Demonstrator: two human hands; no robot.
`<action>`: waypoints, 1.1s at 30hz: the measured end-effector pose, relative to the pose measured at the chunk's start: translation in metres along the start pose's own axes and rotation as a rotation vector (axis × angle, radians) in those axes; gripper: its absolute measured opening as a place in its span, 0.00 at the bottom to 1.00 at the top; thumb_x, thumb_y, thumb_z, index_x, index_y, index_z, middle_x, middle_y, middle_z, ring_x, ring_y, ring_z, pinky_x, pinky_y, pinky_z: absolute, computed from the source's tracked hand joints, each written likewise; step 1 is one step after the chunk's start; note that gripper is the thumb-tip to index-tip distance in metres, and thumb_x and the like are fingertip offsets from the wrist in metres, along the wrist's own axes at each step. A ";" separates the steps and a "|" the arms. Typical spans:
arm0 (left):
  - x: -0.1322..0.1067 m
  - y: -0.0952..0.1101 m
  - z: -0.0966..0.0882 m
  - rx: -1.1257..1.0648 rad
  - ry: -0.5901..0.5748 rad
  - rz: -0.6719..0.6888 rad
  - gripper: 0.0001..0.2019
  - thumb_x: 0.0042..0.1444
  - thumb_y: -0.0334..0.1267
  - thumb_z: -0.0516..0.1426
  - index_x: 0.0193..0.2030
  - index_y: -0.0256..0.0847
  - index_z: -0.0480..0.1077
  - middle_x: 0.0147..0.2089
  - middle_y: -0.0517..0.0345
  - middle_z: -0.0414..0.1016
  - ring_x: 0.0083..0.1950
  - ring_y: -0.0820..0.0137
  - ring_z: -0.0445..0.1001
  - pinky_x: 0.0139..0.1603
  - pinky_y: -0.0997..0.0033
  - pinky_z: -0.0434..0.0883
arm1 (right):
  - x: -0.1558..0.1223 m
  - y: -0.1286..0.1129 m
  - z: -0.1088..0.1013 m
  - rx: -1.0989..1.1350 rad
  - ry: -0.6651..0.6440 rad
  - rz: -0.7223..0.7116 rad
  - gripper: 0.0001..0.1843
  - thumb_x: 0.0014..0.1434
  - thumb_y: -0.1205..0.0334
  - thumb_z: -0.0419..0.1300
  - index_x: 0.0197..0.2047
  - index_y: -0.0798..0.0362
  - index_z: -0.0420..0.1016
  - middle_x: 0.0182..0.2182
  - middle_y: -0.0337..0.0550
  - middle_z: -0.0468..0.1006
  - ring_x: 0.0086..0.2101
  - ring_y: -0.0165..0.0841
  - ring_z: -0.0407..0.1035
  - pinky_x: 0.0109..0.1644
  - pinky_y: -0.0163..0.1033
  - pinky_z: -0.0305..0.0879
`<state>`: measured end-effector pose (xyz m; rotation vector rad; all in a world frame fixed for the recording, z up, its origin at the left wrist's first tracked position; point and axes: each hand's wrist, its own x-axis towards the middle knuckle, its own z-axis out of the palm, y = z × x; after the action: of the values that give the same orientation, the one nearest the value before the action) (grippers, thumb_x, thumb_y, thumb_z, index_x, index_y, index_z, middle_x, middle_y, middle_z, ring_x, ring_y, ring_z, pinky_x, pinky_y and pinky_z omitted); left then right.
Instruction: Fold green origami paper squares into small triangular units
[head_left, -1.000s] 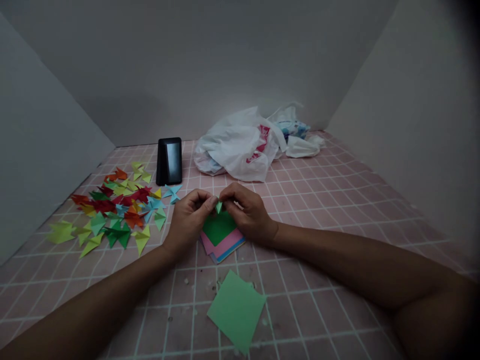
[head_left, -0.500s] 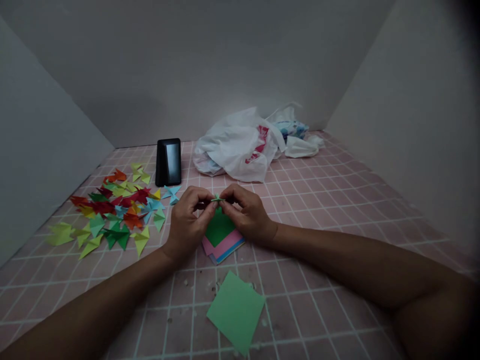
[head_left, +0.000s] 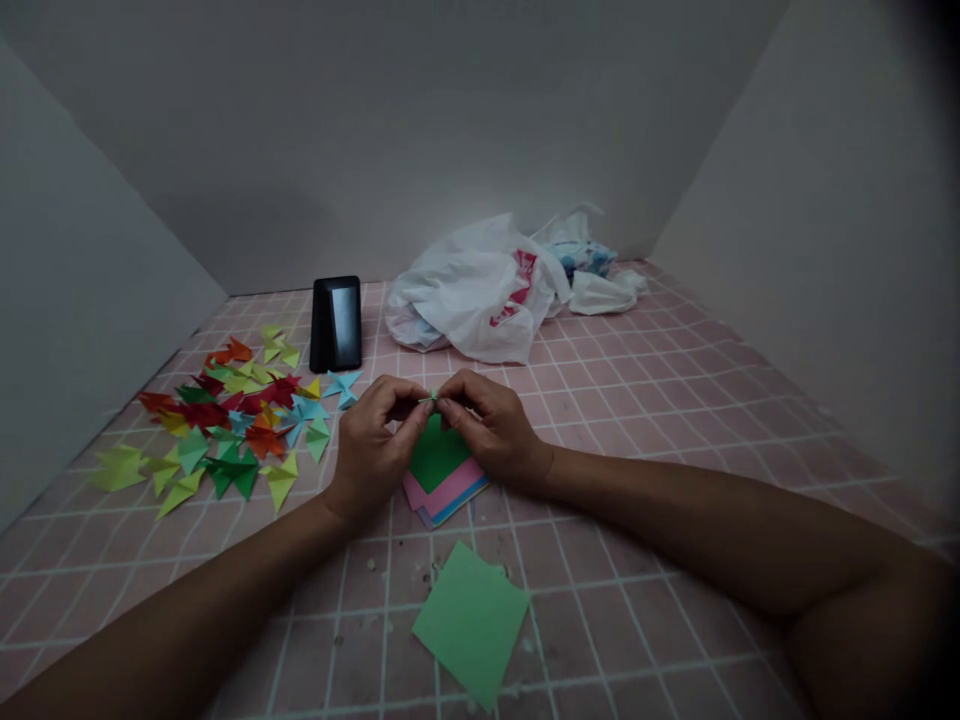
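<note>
My left hand [head_left: 375, 440] and my right hand [head_left: 491, 425] meet over the pink tiled surface [head_left: 637, 400], fingertips pinched together on a small folded green paper piece [head_left: 433, 396]. Most of that piece is hidden between the fingers. Directly under the hands lies a stack of coloured paper squares [head_left: 442, 478] with a dark green sheet on top and pink and blue edges showing. A loose light green square sheet [head_left: 472, 620] lies nearer to me.
Several folded paper shapes [head_left: 225, 420] in red, green, yellow, orange and blue are spread at the left. A black phone [head_left: 337, 323] stands upright behind them. White plastic bags [head_left: 495, 285] lie at the back. Grey panels wall in the surface.
The hands lifted slightly and drew the small green piece tighter between the fingertips; less of it shows now than a second ago.
</note>
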<state>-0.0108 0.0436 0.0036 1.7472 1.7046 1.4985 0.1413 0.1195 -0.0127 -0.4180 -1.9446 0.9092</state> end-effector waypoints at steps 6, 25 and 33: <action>0.002 -0.001 0.000 -0.005 0.004 -0.049 0.02 0.58 0.35 0.60 0.38 0.41 0.74 0.37 0.57 0.78 0.36 0.69 0.77 0.38 0.71 0.73 | 0.000 -0.002 -0.001 0.021 -0.044 -0.059 0.06 0.68 0.66 0.54 0.38 0.52 0.70 0.31 0.40 0.73 0.32 0.30 0.69 0.39 0.37 0.65; 0.010 -0.002 0.000 -0.503 -0.112 -0.424 0.12 0.50 0.44 0.67 0.32 0.40 0.73 0.24 0.62 0.73 0.25 0.74 0.70 0.29 0.74 0.67 | 0.008 0.002 -0.001 0.353 -0.057 0.301 0.09 0.64 0.56 0.59 0.37 0.53 0.68 0.28 0.35 0.67 0.28 0.27 0.62 0.30 0.34 0.58; 0.009 -0.004 0.002 -0.585 -0.130 -0.430 0.11 0.49 0.42 0.68 0.33 0.40 0.72 0.23 0.64 0.73 0.24 0.75 0.70 0.27 0.75 0.67 | 0.010 0.006 -0.001 0.569 -0.167 0.456 0.13 0.61 0.51 0.63 0.38 0.52 0.68 0.24 0.31 0.68 0.20 0.24 0.61 0.21 0.30 0.54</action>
<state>-0.0140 0.0536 0.0039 1.0721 1.2866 1.4460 0.1365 0.1298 -0.0106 -0.4613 -1.6546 1.7793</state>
